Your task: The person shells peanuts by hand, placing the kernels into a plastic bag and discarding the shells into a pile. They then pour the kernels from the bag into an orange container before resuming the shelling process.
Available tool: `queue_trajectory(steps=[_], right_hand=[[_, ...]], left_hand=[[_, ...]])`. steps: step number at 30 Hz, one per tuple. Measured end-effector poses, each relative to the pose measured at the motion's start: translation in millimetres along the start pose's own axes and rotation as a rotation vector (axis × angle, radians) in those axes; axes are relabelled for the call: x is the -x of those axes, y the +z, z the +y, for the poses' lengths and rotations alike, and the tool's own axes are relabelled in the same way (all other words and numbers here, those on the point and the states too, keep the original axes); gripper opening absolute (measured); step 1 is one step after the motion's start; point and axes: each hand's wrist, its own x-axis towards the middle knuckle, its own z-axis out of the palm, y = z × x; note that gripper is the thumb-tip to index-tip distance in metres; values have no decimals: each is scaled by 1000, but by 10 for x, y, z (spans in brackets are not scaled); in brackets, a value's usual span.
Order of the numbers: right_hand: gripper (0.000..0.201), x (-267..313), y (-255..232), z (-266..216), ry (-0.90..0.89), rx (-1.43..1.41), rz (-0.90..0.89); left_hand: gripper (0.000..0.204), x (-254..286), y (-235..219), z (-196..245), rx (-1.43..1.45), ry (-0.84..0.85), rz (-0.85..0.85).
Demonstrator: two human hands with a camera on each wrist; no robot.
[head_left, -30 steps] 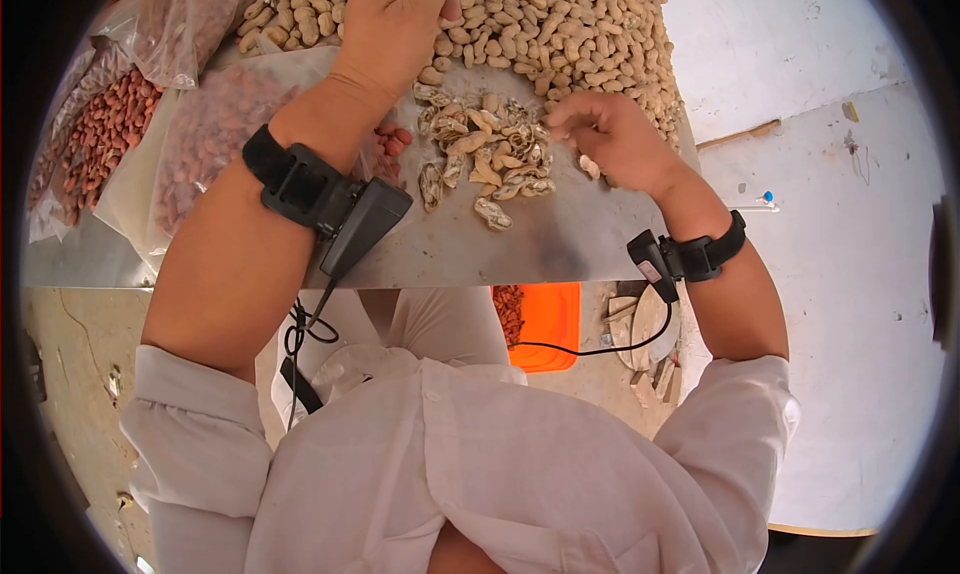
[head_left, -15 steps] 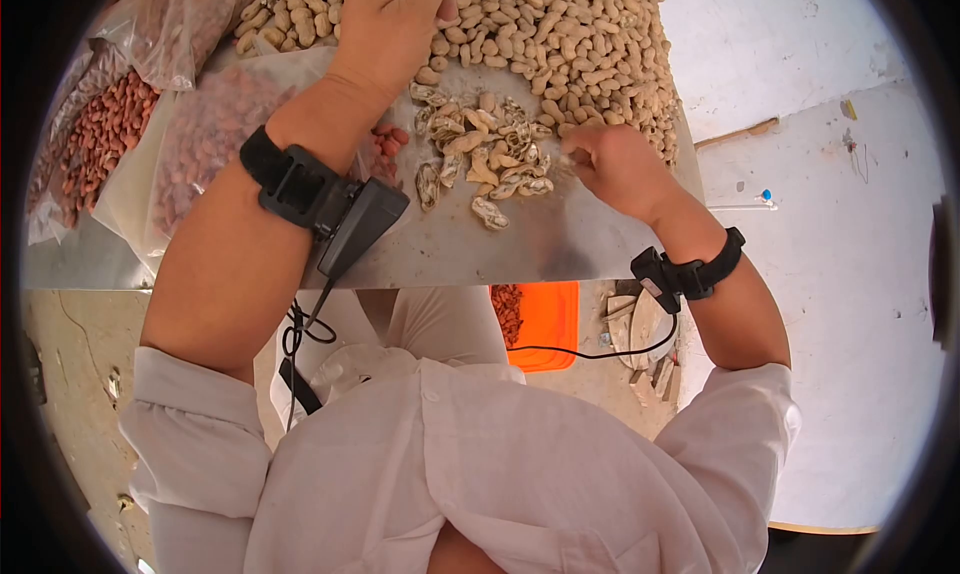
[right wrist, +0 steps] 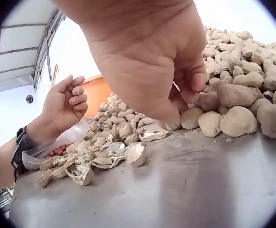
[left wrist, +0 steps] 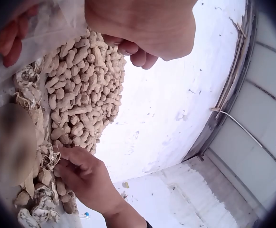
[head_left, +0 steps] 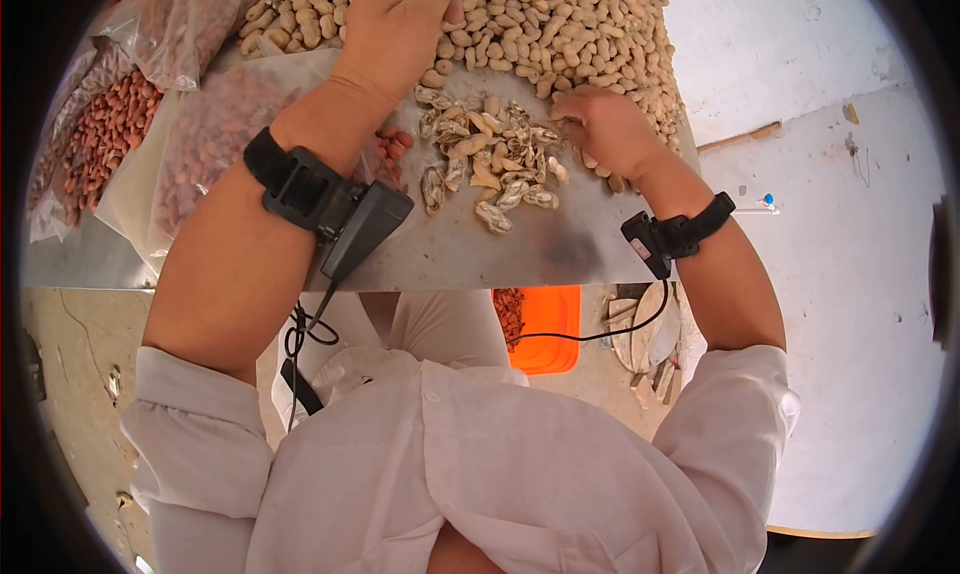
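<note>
My left hand (head_left: 395, 34) is held over the near side of the heap of unshelled peanuts (head_left: 560, 34). Its fingers hang loosely curled, with nothing seen in them in the right wrist view. My right hand (right wrist: 147, 66) is down at the heap's front edge, thumb and fingers bent among several peanuts (right wrist: 237, 121). I cannot tell whether they pinch one. Beside it on the metal tabletop (head_left: 470, 254) lies a small pile of cracked peanut shells (head_left: 490, 149). A pale shell piece (head_left: 557, 169) lies at that pile's right side.
Clear plastic bags of red peanut kernels (head_left: 215, 124) stand at the left, with a few loose kernels (head_left: 393, 142) by the left forearm. An orange tub (head_left: 550, 324) with reddish bits stands below the table edge. A white wall (head_left: 820, 274) rises at the right. Cables run from both wrist cameras.
My right hand dipped toward the shell pile, then moved back up to the heap's edge. A pale shell piece now lies at the shell pile's right side. My left hand has barely moved.
</note>
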Motion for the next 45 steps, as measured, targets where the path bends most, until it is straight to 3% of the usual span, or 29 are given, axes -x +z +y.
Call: queue_trajectory(steps=[2, 5, 8, 11, 14, 17, 20, 23, 26, 32, 38, 45], right_hand=[[20, -6, -46, -8, 27, 26, -33], [18, 39, -4, -112, 69, -45, 85], [35, 162, -166, -409, 238, -600, 74], [63, 299, 100, -543, 82, -591, 142], [86, 244, 107, -718, 106, -568, 10], [92, 105, 160, -832, 40, -571, 44], [87, 8, 70, -1027, -59, -287, 89], [82, -110, 135, -1083, -113, -232, 58], [73, -142, 177, -1095, -155, -207, 74], [45, -132, 217, -1028, -236, -213, 281], [24, -91, 257, -1001, -166, -232, 386], [13, -109, 274, -961, -159, -288, 451]], left_hand=[[31, 0, -3, -5, -8, 0, 3], [31, -4, -3, -12, -9, -3, 6], [31, 15, 4, 36, -32, -36, 10], [31, 20, 13, 35, 4, -44, -2], [31, 26, 13, 27, 35, -33, -14], [31, 20, -6, 25, 3, -29, -9], [31, 9, 2, 41, 15, -43, -1], [30, 22, 2, 49, 39, -49, -5], [30, 15, -9, 42, 34, -43, -18], [29, 8, 25, -20, 98, -17, 6], [29, 4, 14, -37, 100, -28, 8], [29, 17, 15, -12, 38, -24, 21]])
